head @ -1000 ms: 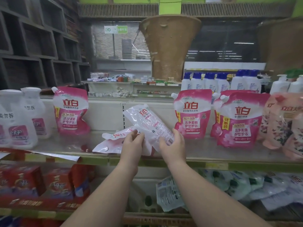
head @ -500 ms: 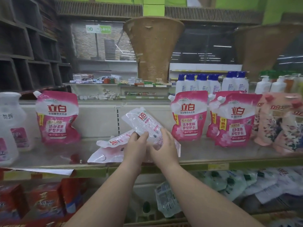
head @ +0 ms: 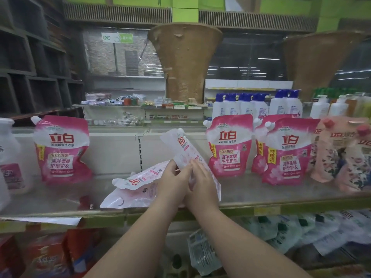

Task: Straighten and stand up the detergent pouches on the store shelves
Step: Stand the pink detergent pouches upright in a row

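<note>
A pale pink-and-white detergent pouch (head: 183, 146) tilts up and left over the middle of the shelf (head: 261, 192), its back turned toward me. My left hand (head: 172, 181) and my right hand (head: 201, 183) both grip its lower part. Two more pale pouches (head: 138, 180) lie flat on the shelf just left of my hands. Bright pink pouches stand upright: one at the left (head: 61, 150), one right of centre (head: 229, 145), and a pair further right (head: 285, 151).
Floral peach pouches (head: 341, 153) lean at the far right. White bottles (head: 12, 157) stand at the far left, blue-capped bottles (head: 257, 106) behind. The lower shelf holds red boxes (head: 46, 255) and clear-green pouches (head: 281, 229).
My hands have slid closer together on the held pouch, which now tilts more steeply upright. The view has shifted slightly, so the shelf contents sit further left.
</note>
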### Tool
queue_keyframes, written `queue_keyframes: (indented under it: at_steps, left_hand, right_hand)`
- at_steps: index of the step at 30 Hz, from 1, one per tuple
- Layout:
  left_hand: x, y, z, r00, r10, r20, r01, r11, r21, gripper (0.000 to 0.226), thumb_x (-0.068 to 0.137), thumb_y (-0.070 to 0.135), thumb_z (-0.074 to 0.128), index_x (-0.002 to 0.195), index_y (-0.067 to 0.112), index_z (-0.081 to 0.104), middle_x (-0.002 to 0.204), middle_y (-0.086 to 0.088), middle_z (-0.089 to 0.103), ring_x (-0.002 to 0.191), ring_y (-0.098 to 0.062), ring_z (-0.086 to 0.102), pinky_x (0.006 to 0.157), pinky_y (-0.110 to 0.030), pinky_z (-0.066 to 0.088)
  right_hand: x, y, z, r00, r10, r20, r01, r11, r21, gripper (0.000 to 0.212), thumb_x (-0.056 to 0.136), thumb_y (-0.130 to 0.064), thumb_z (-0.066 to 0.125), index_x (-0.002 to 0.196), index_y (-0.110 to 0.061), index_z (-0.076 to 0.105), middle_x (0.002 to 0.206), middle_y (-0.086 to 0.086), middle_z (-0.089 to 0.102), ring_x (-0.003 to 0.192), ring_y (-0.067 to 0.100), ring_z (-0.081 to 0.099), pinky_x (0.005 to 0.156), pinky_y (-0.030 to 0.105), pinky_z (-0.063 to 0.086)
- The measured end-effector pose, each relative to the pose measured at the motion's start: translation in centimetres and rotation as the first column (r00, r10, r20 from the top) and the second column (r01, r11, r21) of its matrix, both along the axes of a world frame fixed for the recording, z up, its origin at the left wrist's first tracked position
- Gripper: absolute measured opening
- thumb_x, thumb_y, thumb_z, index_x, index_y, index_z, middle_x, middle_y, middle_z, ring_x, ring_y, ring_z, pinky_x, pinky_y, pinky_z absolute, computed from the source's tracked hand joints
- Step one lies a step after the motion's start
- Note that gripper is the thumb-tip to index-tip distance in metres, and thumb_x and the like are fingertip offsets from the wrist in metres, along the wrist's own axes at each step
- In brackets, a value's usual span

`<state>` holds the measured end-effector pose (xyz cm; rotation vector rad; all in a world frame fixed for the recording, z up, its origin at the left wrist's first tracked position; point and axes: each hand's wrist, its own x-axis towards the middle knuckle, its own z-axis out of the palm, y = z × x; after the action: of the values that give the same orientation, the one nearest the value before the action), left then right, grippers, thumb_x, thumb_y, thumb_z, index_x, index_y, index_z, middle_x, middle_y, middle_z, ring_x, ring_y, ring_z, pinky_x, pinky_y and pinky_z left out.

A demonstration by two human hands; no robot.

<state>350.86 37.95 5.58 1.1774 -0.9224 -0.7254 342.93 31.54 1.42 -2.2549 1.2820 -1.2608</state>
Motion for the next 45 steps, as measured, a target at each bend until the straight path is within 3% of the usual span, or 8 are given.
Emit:
queue_keyframes:
  at_steps: [9,16,23,30,33,39,42,45]
  left_hand:
    - [-2.3,-1.5,0.2,0.996,-0.052,-0.079,0.049,0.998,-0.033,0.042,0.106,0.063,0.049,0.124,0.032,0.072,0.115,0.006,0.081,0.112,-0.017,0.076,0.102,-0.048,0.06]
    - [-3.7,-2.5,0.3,0.993,-0.121,-0.009,0.12,0.991,-0.061,0.074,0.091,0.081,0.039,0.129,0.029,0.073,0.121,0.004,0.08,0.117,-0.016,0.075,0.107,-0.048,0.057]
    - [-5.0,-5.2,-0.4,0.983,-0.163,0.091,0.167,0.985,-0.044,0.079,0.09,0.091,0.038,0.136,0.037,0.072,0.129,0.007,0.077,0.125,-0.013,0.071,0.109,-0.045,0.054]
    - [-5.4,-7.1,0.1,0.992,-0.099,0.076,0.103,0.994,-0.047,0.034,0.108,0.059,0.04,0.109,0.04,0.069,0.089,0.033,0.076,0.086,0.016,0.071,0.075,-0.015,0.057]
    - [-5.2,-8.8,0.5,0.998,-0.062,0.006,0.062,0.998,-0.001,0.035,0.11,0.061,0.039,0.1,0.04,0.065,0.084,0.028,0.076,0.092,-0.002,0.074,0.083,-0.033,0.057]
    - [-5.1,-11.3,1.5,0.991,-0.043,-0.126,0.053,0.996,0.078,0.047,0.106,0.074,0.028,0.093,0.038,0.056,0.088,0.013,0.066,0.086,-0.01,0.066,0.076,-0.033,0.05]
    - [-4.9,-12.6,1.8,0.987,-0.043,-0.158,0.065,0.989,0.133,0.058,0.102,0.081,0.024,0.097,0.036,0.06,0.091,0.006,0.073,0.094,-0.019,0.07,0.102,-0.046,0.053]
    - [-4.9,-13.0,2.2,0.979,-0.093,-0.182,0.129,0.972,0.196,0.073,0.103,0.08,0.021,0.093,0.027,0.07,0.083,-0.003,0.082,0.096,-0.028,0.074,0.107,-0.049,0.051]
  right_hand:
    - [-1.9,-0.9,-1.1,0.988,0.046,0.147,-0.044,0.999,-0.013,0.07,0.102,-0.07,0.034,0.164,-0.036,0.035,0.168,-0.017,0.038,0.157,0.005,0.029,0.129,0.047,0.031]
    - [-3.2,-1.7,-2.1,0.952,0.075,0.297,-0.079,0.997,0.001,0.058,0.109,-0.059,0.04,0.163,-0.038,0.035,0.167,-0.018,0.037,0.156,0.001,0.026,0.128,0.043,0.035]
    - [-4.8,-2.9,-2.8,0.887,0.104,0.45,-0.125,0.992,0.017,0.054,0.111,-0.048,0.042,0.164,-0.043,0.032,0.167,-0.022,0.035,0.156,-0.002,0.028,0.127,0.044,0.036]
    - [-6.2,-4.1,-3.0,0.826,0.14,0.545,-0.186,0.982,0.029,0.065,0.104,-0.073,0.035,0.16,-0.039,0.04,0.157,-0.016,0.05,0.148,0.006,0.044,0.12,0.048,0.045]
    - [-6.6,-4.4,-3.1,0.825,0.159,0.542,-0.214,0.976,0.039,0.063,0.106,-0.069,0.037,0.161,-0.039,0.039,0.155,-0.018,0.051,0.147,0.006,0.046,0.119,0.047,0.047]
    - [-7.4,-5.1,-3.1,0.82,0.185,0.541,-0.253,0.966,0.054,0.059,0.105,-0.07,0.039,0.157,-0.043,0.043,0.151,-0.019,0.056,0.143,0.009,0.051,0.116,0.048,0.049]
    - [-7.9,-5.2,-3.0,0.819,0.197,0.538,-0.283,0.956,0.08,0.057,0.106,-0.069,0.041,0.157,-0.045,0.041,0.151,-0.022,0.055,0.143,0.007,0.051,0.116,0.048,0.05]
    - [-8.3,-5.2,-2.8,0.821,0.204,0.534,-0.296,0.951,0.092,0.058,0.104,-0.071,0.041,0.158,-0.048,0.04,0.151,-0.024,0.054,0.143,0.004,0.05,0.116,0.046,0.05]
